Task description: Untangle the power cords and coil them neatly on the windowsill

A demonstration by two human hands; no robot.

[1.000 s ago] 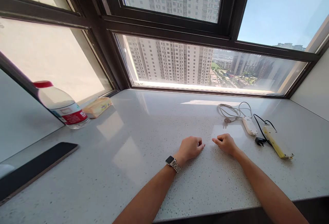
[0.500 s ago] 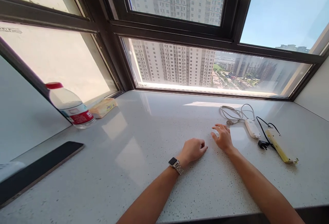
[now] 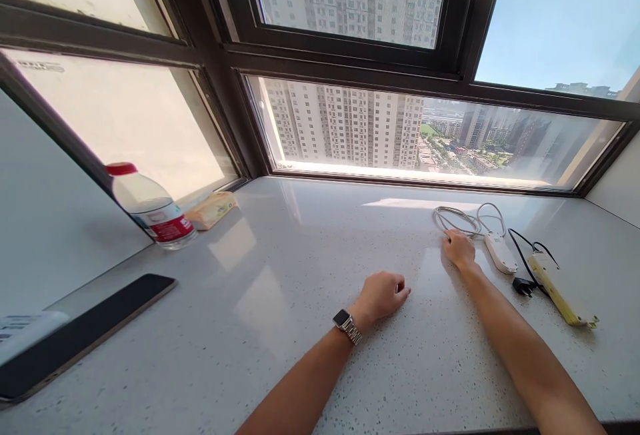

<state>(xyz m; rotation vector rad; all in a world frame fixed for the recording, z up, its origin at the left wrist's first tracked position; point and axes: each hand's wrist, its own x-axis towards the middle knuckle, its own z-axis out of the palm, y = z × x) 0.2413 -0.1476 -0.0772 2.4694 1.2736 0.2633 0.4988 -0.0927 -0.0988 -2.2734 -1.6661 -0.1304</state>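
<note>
One white strip [image 3: 501,253] lies on the counter [image 3: 310,242], its cord [image 3: 457,212] looped beyond it and to its left. Just left of the strip, the right hand [image 3: 459,248] meets the cord's near edge with bent fingers; whether they grip it cannot be told. Well left of the strip, the left hand [image 3: 383,294] rests on the counter, curled into a loose, narrow fist.

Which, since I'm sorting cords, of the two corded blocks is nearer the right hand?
The white block: it lies between the right hand and the yellow-edged block, which is farther right.
</note>
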